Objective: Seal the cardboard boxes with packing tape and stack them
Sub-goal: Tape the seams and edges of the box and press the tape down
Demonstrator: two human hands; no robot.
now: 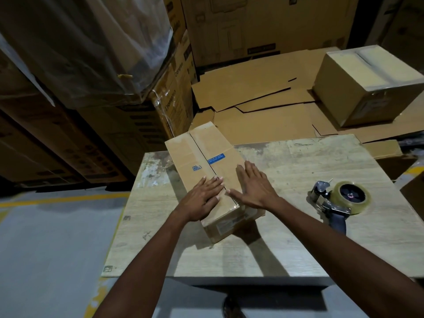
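A long cardboard box [202, 154] lies diagonally on the worn wooden table [286, 237], its far end overhanging the table's back edge. Its two top flaps meet along a dark centre seam, with blue labels near the middle. My left hand [202, 198] presses flat on the left flap at the near end. My right hand [254, 187] presses flat on the right flap, thumb stretched toward the seam. A tape dispenser [339, 203] with a clear tape roll lies on the table to the right, untouched.
A taped cardboard box [367, 86] sits at the back right on flattened cardboard sheets [259, 99]. Tall stacks of printed cartons, some wrapped in plastic film [91, 53], fill the left and rear. Grey floor with yellow lines [57, 199] lies to the left.
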